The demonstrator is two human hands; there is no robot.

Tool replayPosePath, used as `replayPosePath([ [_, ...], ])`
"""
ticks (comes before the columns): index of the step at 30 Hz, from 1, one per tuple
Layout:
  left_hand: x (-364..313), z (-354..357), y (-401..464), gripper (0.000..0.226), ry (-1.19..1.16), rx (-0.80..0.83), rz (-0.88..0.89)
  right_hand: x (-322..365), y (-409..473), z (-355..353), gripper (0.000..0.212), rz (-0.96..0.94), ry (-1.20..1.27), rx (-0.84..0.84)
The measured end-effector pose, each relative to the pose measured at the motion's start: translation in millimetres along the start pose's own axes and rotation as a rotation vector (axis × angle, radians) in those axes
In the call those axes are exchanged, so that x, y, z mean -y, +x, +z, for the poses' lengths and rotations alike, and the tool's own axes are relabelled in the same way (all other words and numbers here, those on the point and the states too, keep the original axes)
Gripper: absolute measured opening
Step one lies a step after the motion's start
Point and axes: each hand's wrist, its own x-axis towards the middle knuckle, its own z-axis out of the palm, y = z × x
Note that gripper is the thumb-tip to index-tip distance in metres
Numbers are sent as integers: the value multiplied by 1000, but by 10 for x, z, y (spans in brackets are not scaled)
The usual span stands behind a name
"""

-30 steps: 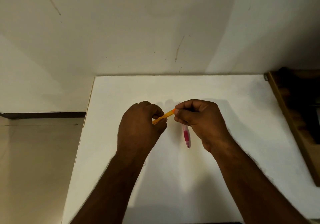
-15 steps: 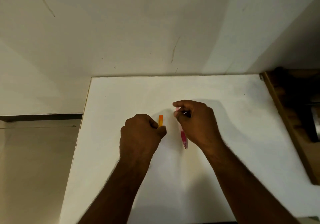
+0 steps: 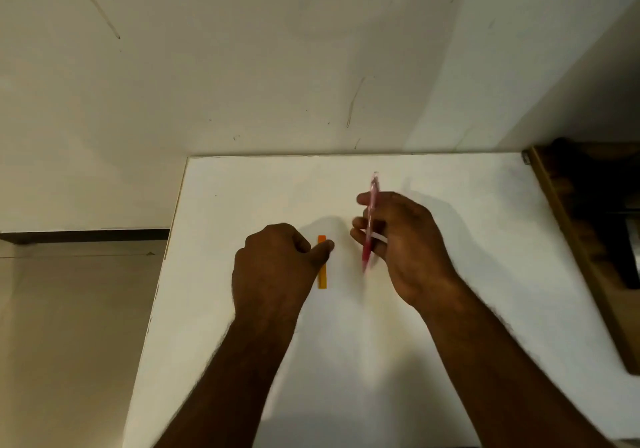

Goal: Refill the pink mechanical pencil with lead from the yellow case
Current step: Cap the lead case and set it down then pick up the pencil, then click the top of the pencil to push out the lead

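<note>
Translucent glossy plastic pink pencil [image 3: 371, 226], opaque plastic yellow case [image 3: 322, 276], smooth matt white table [image 3: 450, 309].

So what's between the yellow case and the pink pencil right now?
Nothing: in the head view only bare white table separates the yellow case from the pink pencil.

L hand [image 3: 277, 260] fisted, R hand [image 3: 401, 240] fingers curled

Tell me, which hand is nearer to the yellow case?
Left. The left hand is on the yellow case, thumb across it on the table. The right hand holds the pink pencil, apart to its right.
</note>
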Motion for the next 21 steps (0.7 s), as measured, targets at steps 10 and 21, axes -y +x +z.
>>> replayPosePath([
  [10, -13, -32, 15, 34, -242, -114, 55, 117, -16, -79, 57, 104, 754, 395],
  [21, -4, 15, 24, 32, -257, -79, 76, 172, -6, -52, 47, 22, 743, 362],
])
